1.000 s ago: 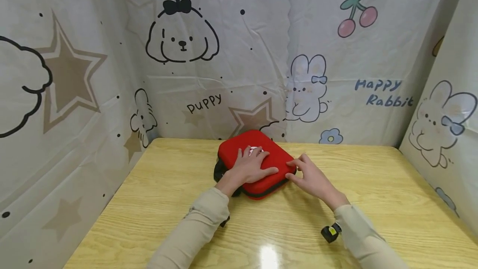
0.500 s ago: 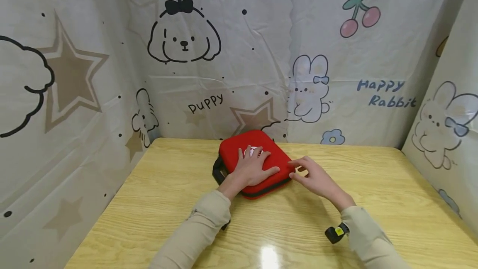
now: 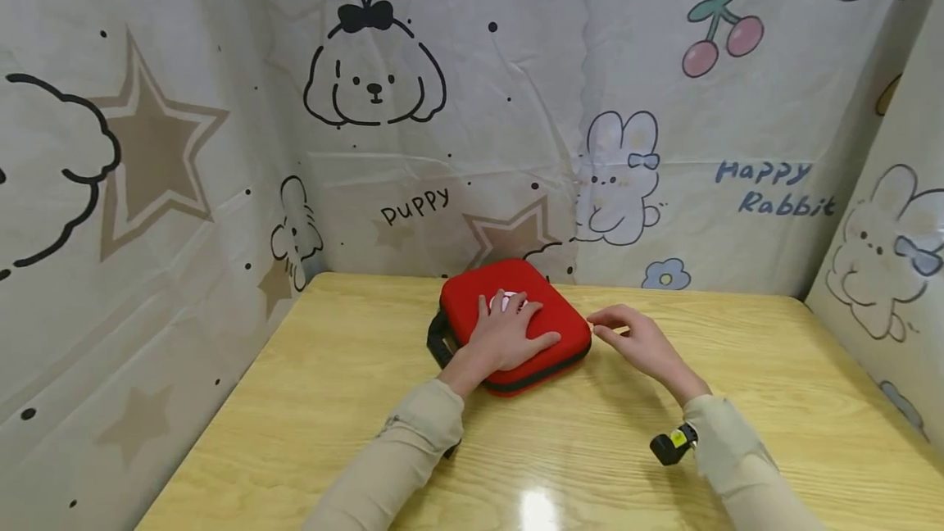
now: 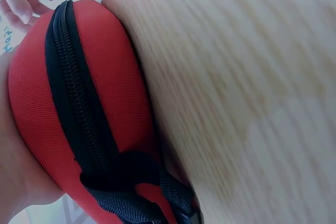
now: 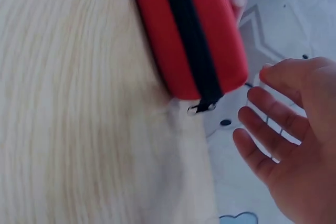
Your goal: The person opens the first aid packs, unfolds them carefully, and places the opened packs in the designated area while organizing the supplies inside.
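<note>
A red zippered case (image 3: 472, 281) lies on the wooden table, its black handle (image 3: 440, 342) at the left side. My left hand (image 3: 505, 338) rests on the lid with fingers spread, partly covering a white label (image 3: 509, 299). Along the case's side runs a black zipper (image 4: 79, 98), closed over the stretch seen in the left wrist view. My right hand (image 3: 649, 347) is beside the right corner, its fingers loosely bent. In the right wrist view a metal zipper pull (image 5: 202, 108) hangs at that corner, apart from the right hand's fingers, which hold nothing.
The table (image 3: 295, 400) ends against a hanging white cloth (image 3: 472, 105) printed with cartoon animals and stars, which also encloses both sides. The case sits near the table's back edge.
My right hand has drawn back to the right, from overlapping the case's corner to just beside it. The left hand stays on the lid. The head view has turned slightly left.
</note>
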